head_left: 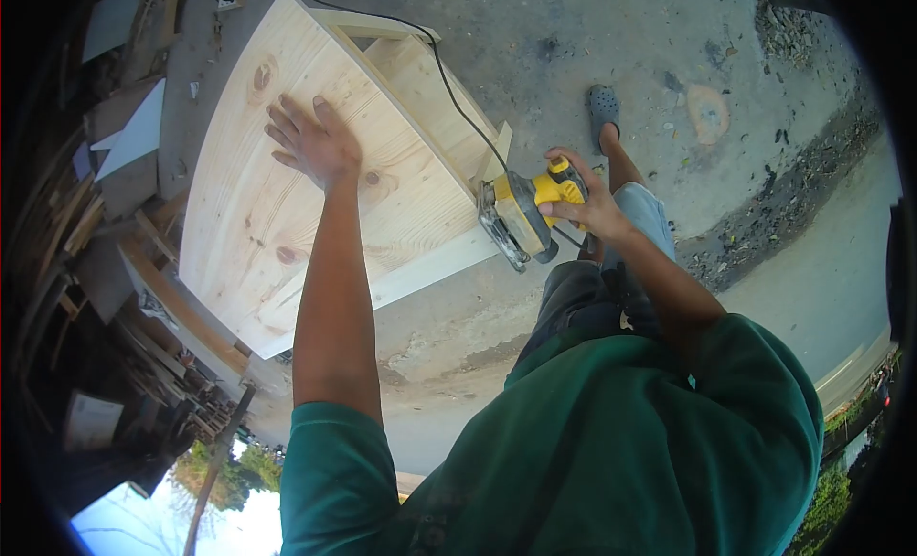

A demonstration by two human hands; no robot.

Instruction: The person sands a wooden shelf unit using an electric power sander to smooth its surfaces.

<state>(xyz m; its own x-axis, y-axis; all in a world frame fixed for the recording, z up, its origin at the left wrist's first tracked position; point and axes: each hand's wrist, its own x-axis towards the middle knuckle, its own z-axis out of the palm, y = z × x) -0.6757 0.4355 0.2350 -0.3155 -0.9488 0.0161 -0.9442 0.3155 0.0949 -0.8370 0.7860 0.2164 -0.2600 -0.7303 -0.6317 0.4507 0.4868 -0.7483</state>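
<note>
My left hand (313, 143) lies flat with fingers spread on a pale wooden panel (277, 198), whose grain and dark knots show. The panel has one curved edge and forms the face of a wooden frame piece. In my right hand (594, 204) is a yellow and black electric sander (531, 201), my fingers wrapped round its body. The sander is tilted on its side at the panel's near right edge, its metal-clamped base turned toward the wood. A black power cord (435, 54) runs across the frame piece.
Behind the panel, wooden cross-pieces (420, 78) join the frame. Scrap boards and offcuts (86, 212) are piled along the left. A grey clog (603, 109) is on my foot on the concrete floor (535, 40). Loose debris (735, 212) lies at the right. A socket box (231, 0) sits at the top left.
</note>
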